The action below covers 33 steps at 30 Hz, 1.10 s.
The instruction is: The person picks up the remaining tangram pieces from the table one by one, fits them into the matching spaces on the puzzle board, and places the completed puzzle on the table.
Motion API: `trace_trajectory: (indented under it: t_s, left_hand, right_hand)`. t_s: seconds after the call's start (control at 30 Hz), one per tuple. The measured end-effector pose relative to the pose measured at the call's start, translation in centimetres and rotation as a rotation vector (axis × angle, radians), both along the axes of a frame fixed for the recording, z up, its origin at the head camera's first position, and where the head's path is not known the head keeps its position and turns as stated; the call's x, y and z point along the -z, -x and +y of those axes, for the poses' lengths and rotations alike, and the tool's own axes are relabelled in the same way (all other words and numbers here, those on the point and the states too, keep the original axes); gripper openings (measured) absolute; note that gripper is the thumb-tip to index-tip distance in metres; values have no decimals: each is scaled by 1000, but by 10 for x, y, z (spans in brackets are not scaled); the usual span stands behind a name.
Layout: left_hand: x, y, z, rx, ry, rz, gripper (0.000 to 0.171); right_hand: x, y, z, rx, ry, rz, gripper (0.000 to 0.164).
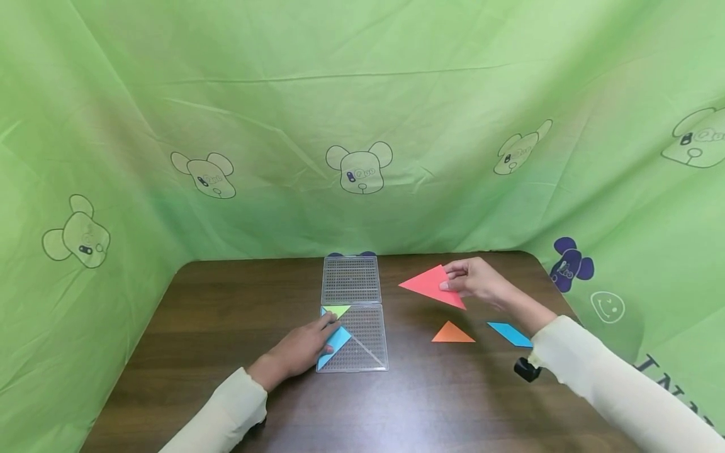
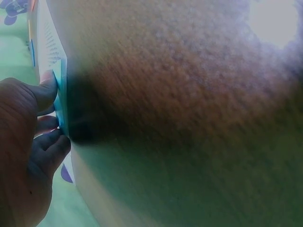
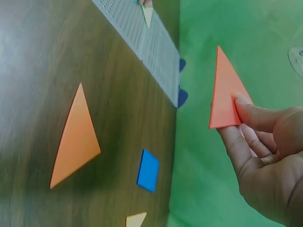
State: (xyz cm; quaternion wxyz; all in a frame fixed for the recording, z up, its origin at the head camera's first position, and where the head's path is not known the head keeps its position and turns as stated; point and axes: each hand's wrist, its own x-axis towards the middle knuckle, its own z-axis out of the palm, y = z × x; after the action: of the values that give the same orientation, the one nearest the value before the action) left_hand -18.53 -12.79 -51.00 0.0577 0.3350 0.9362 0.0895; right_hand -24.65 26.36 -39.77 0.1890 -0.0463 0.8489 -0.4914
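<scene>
Sleeves (image 1: 600,365) sit nearest me. Right hand (image 1: 478,278) pinches the red triangle (image 1: 427,288) above the table's (image 1: 430,402) right half; left hand (image 1: 300,349), fingers apart, rests on a blue piece (image 1: 338,340) at the case's (image 1: 367,333) near left corner. Wood spans to the near edge; green cloth (image 1: 272,94) hangs beyond.

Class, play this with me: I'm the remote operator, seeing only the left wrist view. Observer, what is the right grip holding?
Observer: The right grip pinches a red triangle; the head view shows it.
Operator: Besides the blue piece, is another piece near the left grip?
Observer: Yes, a lime-green triangle, toward the far-left corner of the near mesh panel.
</scene>
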Motion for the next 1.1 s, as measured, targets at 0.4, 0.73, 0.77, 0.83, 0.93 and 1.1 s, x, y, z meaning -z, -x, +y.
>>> trace_trajectory:
  t_s: [0.4,0.73,0.77,0.83,0.93,1.1]
  left_hand:
    - [-1,1,0,-7,9,-9,54]
    - [0,2,1,-35,28,-36,56]
    - [0,2,1,-37,28,-41,56]
    - [0,2,1,-43,27,-50,56]
    - [0,2,1,-45,23,-56,57]
    - [0,3,-1,-32,5,-45,57]
  right_hand:
    - [11,1,-40,-24,69,-11,41]
    - [20,-1,-77,-73,-14,40,34]
    - [21,-2,-80,-76,-18,36,34]
    - [23,-2,-86,-77,-21,24,33]
    - [27,-4,-94,-82,-45,28,32]
    - [33,-8,-105,-106,-77,52,31]
